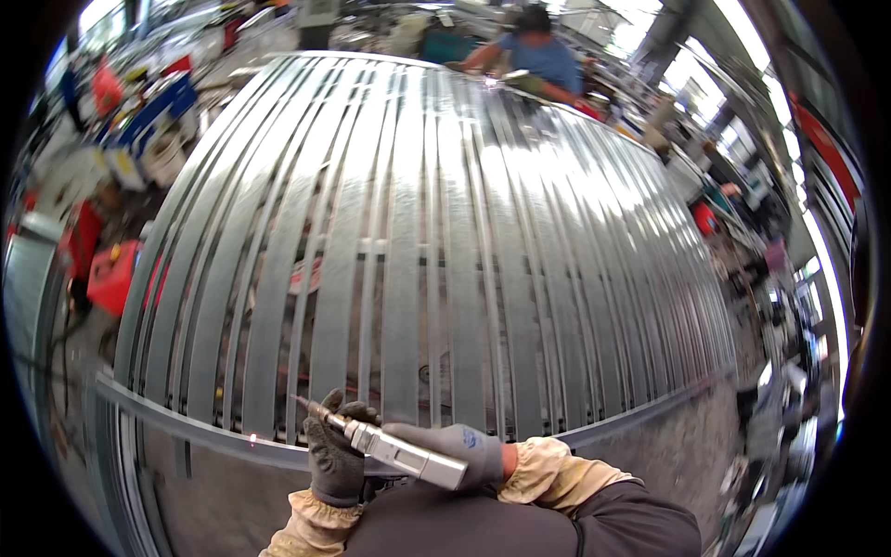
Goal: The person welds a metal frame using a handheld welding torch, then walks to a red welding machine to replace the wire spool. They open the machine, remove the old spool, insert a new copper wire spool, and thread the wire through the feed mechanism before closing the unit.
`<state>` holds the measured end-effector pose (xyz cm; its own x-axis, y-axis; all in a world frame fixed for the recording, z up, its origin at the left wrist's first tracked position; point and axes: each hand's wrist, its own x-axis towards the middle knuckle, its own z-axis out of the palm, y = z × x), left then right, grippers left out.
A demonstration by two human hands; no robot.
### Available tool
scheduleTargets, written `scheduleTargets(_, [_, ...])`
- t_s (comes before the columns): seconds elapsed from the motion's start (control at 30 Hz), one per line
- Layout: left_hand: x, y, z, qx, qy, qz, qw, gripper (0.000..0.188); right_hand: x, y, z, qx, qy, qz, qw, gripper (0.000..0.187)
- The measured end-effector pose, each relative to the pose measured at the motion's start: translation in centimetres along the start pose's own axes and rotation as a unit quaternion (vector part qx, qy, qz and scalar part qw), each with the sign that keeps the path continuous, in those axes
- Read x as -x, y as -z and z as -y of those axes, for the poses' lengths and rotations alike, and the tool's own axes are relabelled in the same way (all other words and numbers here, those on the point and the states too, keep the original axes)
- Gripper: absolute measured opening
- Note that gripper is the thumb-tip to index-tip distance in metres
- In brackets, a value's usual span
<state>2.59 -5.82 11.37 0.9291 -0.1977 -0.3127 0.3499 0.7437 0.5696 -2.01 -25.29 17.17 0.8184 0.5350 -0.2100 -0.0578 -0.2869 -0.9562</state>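
Observation:
A silver handheld welding torch with a boxy body and a thin pointed nozzle lies slantwise in front of me, its tip toward the upper left. My left hand, in a dark grey glove, is closed about the torch's front part near the nozzle. Behind the boxy body, my right hand, gloved in lighter grey, grips the torch, with some fingers hidden. Beyond both hands spreads a large metal panel of long parallel silver strips. The nozzle tip is over its near edge, and a small reddish light spot shows on the near rail.
Across the panel, a person in a blue top bends over its far edge beside a bright spark. Red boxes and a white bucket stand at the left. Metal profiles lie at lower left; clutter lines the right.

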Motion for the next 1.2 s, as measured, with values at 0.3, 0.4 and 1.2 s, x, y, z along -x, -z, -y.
scheduleTargets(0.3, [1.7, -3.5, -1.0, -0.175, 0.039, 0.212, 0.961, 0.028, 3.6, -10.1, -2.9, -0.544, -0.016, -0.149, 0.826, 0.043])
scheduleTargets(0.4, [2.0, -4.3, -0.8, -0.190, 0.039, 0.297, 0.935, 0.027, 3.5, -14.4, -6.4, -0.435, 0.098, -0.216, 0.869, 0.045])
scheduleTargets(1.2, [12.6, -4.1, -1.2, -0.480, -0.288, 0.323, 0.763, 0.020, 7.7, -22.1, -8.8, -0.127, 0.179, -0.542, 0.811, 0.053])
